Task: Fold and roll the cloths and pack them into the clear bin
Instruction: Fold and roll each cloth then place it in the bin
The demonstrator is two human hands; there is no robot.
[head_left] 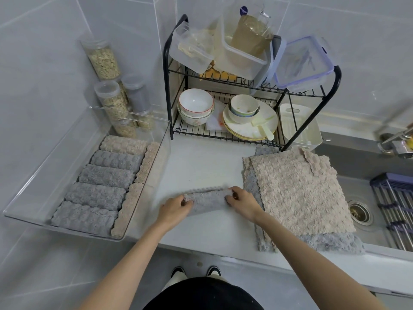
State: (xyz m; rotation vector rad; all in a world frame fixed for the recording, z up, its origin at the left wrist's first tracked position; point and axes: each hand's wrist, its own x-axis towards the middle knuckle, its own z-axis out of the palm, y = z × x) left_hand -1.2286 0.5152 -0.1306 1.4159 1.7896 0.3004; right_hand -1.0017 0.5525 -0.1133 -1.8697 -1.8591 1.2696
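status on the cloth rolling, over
Left hand and right hand both gripping the grey cloth, partly rolled on the counter. Clear bin holds two rows of rolls. Flat stack beside right hand; path to bin clear.

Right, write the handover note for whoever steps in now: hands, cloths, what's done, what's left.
Hands: left hand and right hand each grip an end of the grey cloth, partly rolled on the counter.
Done: the bin at left holds four grey rolls and one beige in a row, plus beige rolls along its right side.
Left: finish this roll and pack it, then do the stack of flat cloths at right, beige on top and grey under.
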